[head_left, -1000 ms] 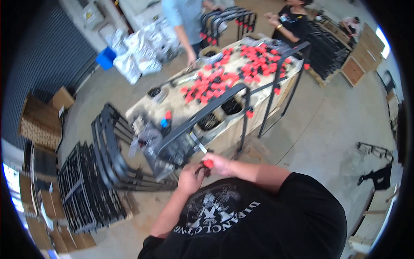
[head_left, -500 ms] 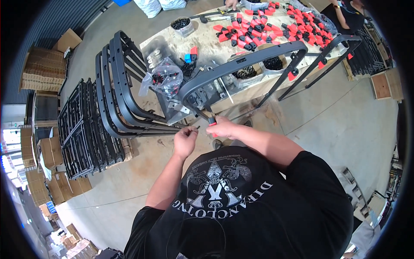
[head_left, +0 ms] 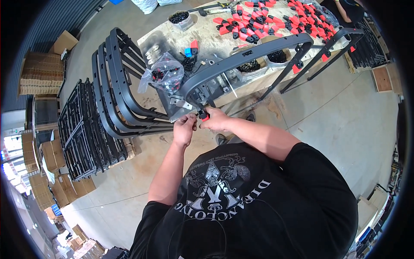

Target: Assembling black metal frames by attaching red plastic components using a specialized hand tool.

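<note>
My right hand (head_left: pixel 217 120) is closed round a red-and-black plastic piece (head_left: pixel 204 115) at the near end of a dark grey curved metal frame (head_left: pixel 246 55). Close beside it, my left hand (head_left: pixel 184 128) pinches a small dark part against that piece; its exact shape is hidden by the fingers. The frame arches over the near edge of the workbench (head_left: pixel 153 38), and similar red pieces (head_left: pixel 296 68) sit on its far legs. Many loose red-and-black pieces (head_left: pixel 250 28) lie heaped across the bench.
A clear plastic bag of small parts (head_left: pixel 166 75) and black bolts (head_left: pixel 188 62) lie on the bench, near tubs of black hardware (head_left: pixel 180 19). More curved frames (head_left: pixel 114 86) and stacked black racks (head_left: pixel 88 129) stand at left. Another person (head_left: pixel 347 11) is at the far right.
Both hands have drawn together at the frame's end. My right hand has brought the red-and-black piece left and slightly up, and my left hand's small part now meets it.
</note>
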Motion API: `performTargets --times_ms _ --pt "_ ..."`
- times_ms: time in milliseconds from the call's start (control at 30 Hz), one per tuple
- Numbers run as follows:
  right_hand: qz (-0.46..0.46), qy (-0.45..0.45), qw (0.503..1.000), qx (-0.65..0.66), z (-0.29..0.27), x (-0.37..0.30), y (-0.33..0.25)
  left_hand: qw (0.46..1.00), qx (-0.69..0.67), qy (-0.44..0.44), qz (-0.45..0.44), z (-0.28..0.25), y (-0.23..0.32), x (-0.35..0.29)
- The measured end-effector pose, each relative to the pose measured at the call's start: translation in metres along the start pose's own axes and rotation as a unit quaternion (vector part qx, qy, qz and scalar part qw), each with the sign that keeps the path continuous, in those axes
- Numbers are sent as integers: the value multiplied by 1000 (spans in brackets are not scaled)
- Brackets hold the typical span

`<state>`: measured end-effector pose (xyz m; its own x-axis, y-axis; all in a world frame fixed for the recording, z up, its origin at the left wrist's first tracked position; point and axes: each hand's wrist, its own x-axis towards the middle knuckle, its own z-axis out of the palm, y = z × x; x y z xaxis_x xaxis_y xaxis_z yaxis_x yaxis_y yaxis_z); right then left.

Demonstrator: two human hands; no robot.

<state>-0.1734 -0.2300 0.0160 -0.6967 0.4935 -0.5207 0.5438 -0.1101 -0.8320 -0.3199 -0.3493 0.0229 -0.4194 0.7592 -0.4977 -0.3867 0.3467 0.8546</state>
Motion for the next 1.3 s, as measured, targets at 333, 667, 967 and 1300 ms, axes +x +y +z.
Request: performTargets --times_ms 333,667,967,1300 --pt "21 -24 979 204 5 9 16 979 -157 -76 -105 -3 11 10" --pt "86 -86 949 291 -5 -5 17 962 -236 -61 -125 3 -4 14" --pt "79 -57 951 293 -6 -12 15 996 20 88 13 32 3 -19" --pt "99 15 925 367 -30 -17 9 917 339 73 199 34 16 -42"
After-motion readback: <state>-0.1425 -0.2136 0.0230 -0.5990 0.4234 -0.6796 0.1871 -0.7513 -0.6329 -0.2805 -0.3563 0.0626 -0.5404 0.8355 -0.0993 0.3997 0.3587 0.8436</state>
